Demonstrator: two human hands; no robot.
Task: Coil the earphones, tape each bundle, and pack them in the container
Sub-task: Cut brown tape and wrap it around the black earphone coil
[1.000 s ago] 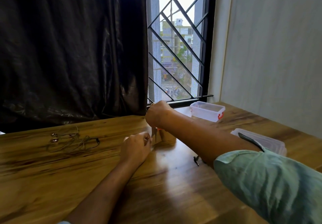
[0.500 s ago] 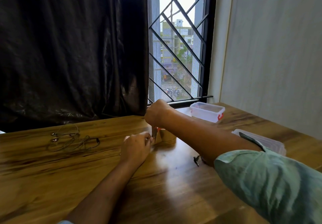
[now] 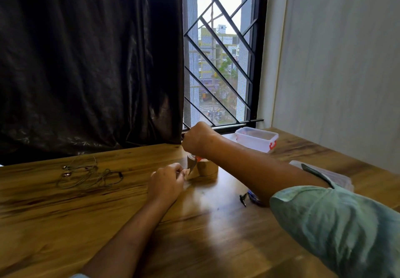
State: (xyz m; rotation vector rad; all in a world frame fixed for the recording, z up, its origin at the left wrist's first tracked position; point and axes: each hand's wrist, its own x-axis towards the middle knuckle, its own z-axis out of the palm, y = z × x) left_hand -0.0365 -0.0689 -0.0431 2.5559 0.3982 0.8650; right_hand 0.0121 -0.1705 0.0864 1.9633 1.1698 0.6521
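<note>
Left of the tape roll (image 3: 204, 168) the left hand (image 3: 166, 182) pinches the tape strip (image 3: 186, 172), while the right hand (image 3: 198, 139), its grip above, clenches what look like scissors (image 3: 193, 165), blades down.

Left hand (image 3: 166, 180) at tape (image 3: 205, 168); scissors (image 3: 192, 167) in right hand (image 3: 199, 139)

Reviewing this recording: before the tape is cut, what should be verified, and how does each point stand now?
1. Pinch on tape end by left hand: ok.
2. Grip of right hand on scissors: ok.
3. Blades across the strip beside tape roll: cannot tell.
4. Finished coiled bundle close by the right forearm: ok, partly hidden.
5. Lid off container: ok.
6. Remaining earphones coiled: not ok, a loose tangle.
</note>
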